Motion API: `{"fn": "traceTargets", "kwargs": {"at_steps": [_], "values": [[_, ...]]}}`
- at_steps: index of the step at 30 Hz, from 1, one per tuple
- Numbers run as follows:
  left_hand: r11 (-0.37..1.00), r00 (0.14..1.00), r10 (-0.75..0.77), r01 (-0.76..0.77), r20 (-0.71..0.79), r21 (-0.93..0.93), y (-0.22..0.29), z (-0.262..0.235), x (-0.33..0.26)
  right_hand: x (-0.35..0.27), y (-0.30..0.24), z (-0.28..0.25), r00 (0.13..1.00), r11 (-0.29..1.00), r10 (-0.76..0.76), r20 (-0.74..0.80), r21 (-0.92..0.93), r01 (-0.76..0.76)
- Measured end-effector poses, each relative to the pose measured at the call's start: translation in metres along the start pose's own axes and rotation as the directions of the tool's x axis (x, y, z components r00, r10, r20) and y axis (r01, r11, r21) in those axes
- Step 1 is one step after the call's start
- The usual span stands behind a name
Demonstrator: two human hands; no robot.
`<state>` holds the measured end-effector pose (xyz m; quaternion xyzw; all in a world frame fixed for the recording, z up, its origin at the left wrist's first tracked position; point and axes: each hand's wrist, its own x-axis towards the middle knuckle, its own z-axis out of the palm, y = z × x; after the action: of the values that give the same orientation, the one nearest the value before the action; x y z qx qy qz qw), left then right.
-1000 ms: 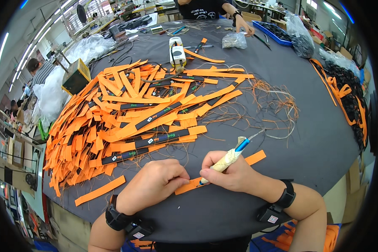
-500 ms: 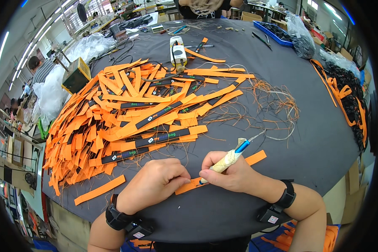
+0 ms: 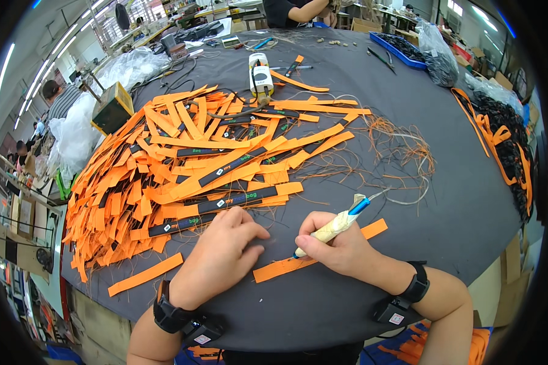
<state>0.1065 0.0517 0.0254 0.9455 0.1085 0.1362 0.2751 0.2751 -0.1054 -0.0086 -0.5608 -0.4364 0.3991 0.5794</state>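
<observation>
Mid-trim: your left hand [image 3: 222,255] lies flat, pinning the flat orange fabric strip [image 3: 319,249] on the dark tabletop [image 3: 456,201] at 6 o'clock; right hand [image 3: 341,246] is clamped on the tape-wrapped pen-like tool [image 3: 335,225], tip on strip. Next: prob. steady tip travel along it.

Orange strip [image 3: 313,255] lies plain on the dark grey bench [image 3: 408,121]. The tool [image 3: 335,226] shows cream tape with a blue tip. At ten o'clock, a pile [image 3: 182,164] of orange strips, some banded black. At one o'clock, a blue tray [image 3: 402,45]. Black wristbands [image 3: 415,285].
</observation>
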Motion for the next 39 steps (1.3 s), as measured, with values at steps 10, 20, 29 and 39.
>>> {"fn": "traceTargets", "kwargs": {"at_steps": [10,20,29,39], "values": [[0.999,0.971,0.034,-0.025,0.237,-0.040,0.006,0.009,0.001,0.001,0.002,0.000,1.000,1.000,-0.008,-0.018,-0.008,0.008],[0.992,0.985,0.017,0.005,0.171,-0.128,0.007,0.013,-0.001,0.001,0.003,0.000,0.996,0.991,-0.080,0.024,-0.109,0.082],[0.992,0.987,0.022,-0.002,0.162,-0.124,0.006,0.015,0.000,0.000,0.002,-0.004,0.996,0.991,-0.017,0.091,-0.133,0.029],[0.992,0.986,0.002,0.019,0.168,-0.122,0.007,0.015,0.002,0.001,0.004,-0.001,0.993,0.986,-0.099,0.058,-0.130,0.106]]}}
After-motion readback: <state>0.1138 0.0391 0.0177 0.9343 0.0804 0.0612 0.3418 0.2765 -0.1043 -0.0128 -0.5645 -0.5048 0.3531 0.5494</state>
